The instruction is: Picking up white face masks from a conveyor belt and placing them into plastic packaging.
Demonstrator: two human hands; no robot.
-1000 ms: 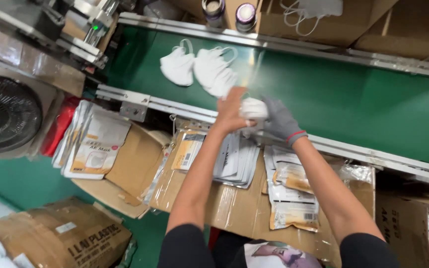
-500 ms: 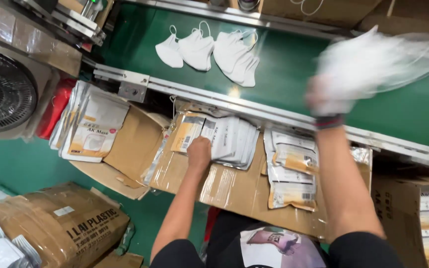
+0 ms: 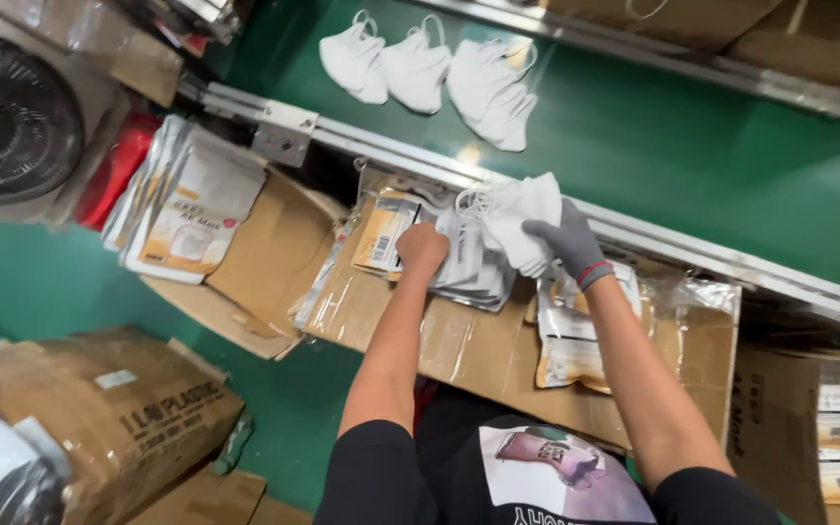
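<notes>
Right hand, grey-gloved, grasps white mask above pouch stack, just near of conveyor rail. Left hand, bare, fingers curled on top pouch of same stack; whether pinching it, cannot tell. Four white masks lie far on green belt. Second pouch pile left on cardboard box.

Four white masks lie in a row on the one green belt, up at 12 o'clock. One more bunch of white masks sits in the middle; how many are in it is too hard to tell. There are two hands: a bare left hand and a gray-gloved right hand. Three piles of flat pouches show: one pile at 9 o'clock, one in the middle, one at 4 o'clock. One black fan is at 10 o'clock.
</notes>
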